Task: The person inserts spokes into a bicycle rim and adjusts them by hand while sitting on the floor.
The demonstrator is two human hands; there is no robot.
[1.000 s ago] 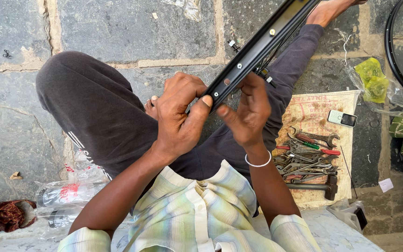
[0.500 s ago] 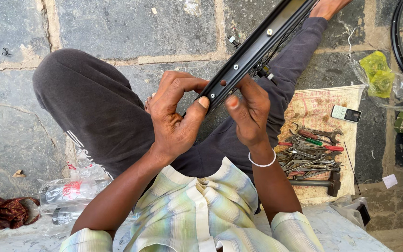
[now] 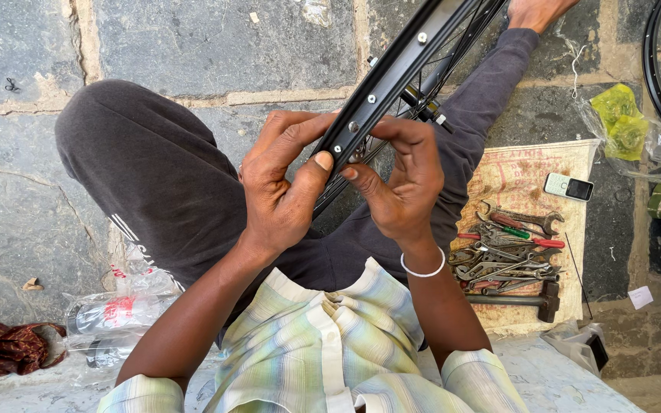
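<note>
Two hands: both up at the centre of the frame, pinching one black bicycle wheel rim [image 3: 392, 80] from either side.
Left hand [image 3: 281, 187]: fingers curled over the rim's near edge, thumb pressed flat against its underside, a firm grasp.
Right hand [image 3: 403, 180]: fingers wrapped round the rim from the right, thumb tip meeting the left thumb just below the metal; white bangle [image 3: 422, 268] on the wrist.
Rim: runs on a slant from the centre up to the upper right of the frame, spoke holes and small silver nipples showing along its inner face, spokes just behind it.
Lap: dark grey trousers [image 3: 147, 168], one knee bent at the left, the other leg stretched toward the upper right under the rim.
Tools: heap of spanners [image 3: 503, 256] and a hammer [image 3: 514, 298] on a sack cloth [image 3: 514, 172] at the right, well apart from the hands.
Phone: small mobile phone [image 3: 568, 186] on the same cloth, just above the spanners.
Ground: grey stone paving [image 3: 193, 38]; crumpled clear plastic bottle [image 3: 116, 317] at lower left.
</note>
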